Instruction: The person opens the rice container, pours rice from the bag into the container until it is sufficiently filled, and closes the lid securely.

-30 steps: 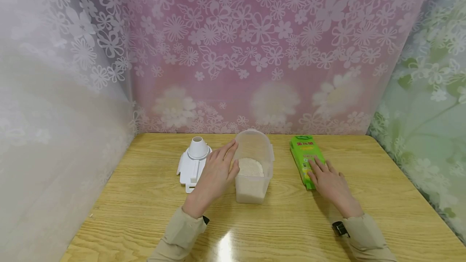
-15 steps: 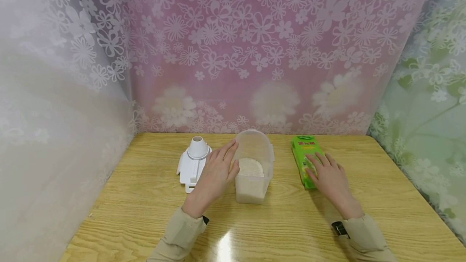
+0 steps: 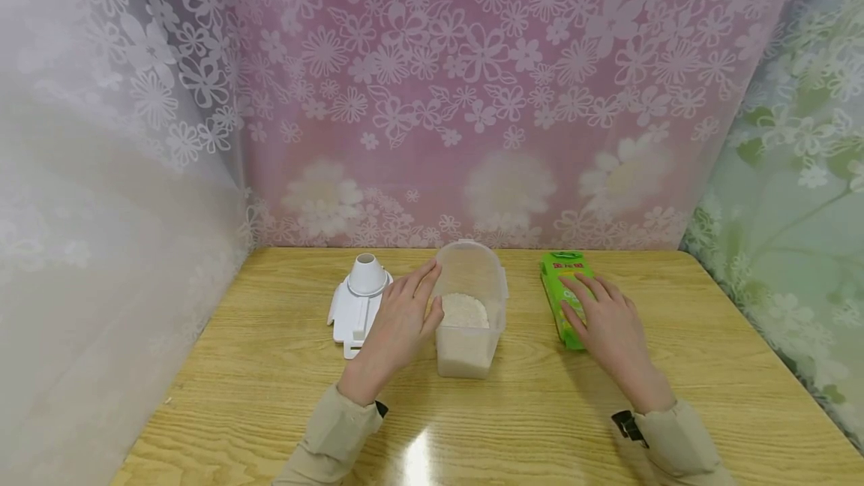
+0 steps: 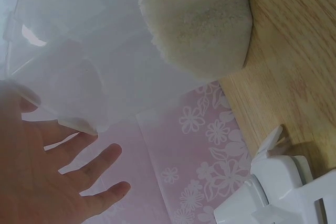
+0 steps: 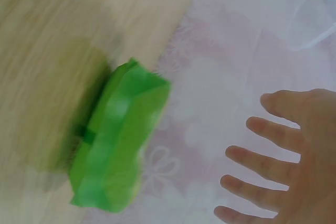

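A clear plastic container (image 3: 471,270), partly filled with white rice (image 3: 464,310), stands upright on the table. My left hand (image 3: 397,321) rests against its left side, fingers extended; in the left wrist view the thumb (image 4: 27,98) and forefinger are at the rim. To the right, a green printed packet (image 3: 555,295) lies on the table. My right hand (image 3: 613,327) hovers over the packet's right side, fingers spread. In the right wrist view those fingers (image 5: 262,163) are apart from the packet and hold nothing.
A white plastic lid (image 3: 351,315) with a cone-shaped spout (image 3: 367,276) lies left of the container, partly behind my left hand. Flowered curtains (image 3: 472,96) hang behind the wooden table (image 3: 526,418) and on both sides.
My right hand has shifted slightly away from me along the packet and lifted, its fingers spreading. The packet has turned or shifted slightly right. My left hand and the container have stayed put.
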Motion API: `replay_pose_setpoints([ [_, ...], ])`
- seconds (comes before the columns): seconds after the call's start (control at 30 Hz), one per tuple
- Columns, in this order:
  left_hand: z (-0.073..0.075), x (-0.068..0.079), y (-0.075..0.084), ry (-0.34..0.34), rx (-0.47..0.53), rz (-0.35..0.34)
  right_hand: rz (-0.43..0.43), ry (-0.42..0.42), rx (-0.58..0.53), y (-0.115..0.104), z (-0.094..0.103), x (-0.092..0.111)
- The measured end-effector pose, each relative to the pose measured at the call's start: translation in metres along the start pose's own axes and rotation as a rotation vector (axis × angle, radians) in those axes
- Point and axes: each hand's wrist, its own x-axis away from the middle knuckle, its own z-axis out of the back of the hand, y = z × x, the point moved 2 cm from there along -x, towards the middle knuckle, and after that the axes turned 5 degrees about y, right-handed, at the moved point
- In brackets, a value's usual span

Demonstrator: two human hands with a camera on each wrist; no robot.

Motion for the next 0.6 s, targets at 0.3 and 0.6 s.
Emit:
replay_pose_setpoints([
  [0.3, 0.0, 0.0, -0.001, 0.004, -0.002, -0.004, 0.068, 0.134, -0.055, -0.024, 0.016, -0.01],
  [0.6, 0.0, -0.001, -0.001, -0.001, -0.011, -0.003, 0.159, 0.198, -0.136, -0.055, 0.025, -0.027],
])
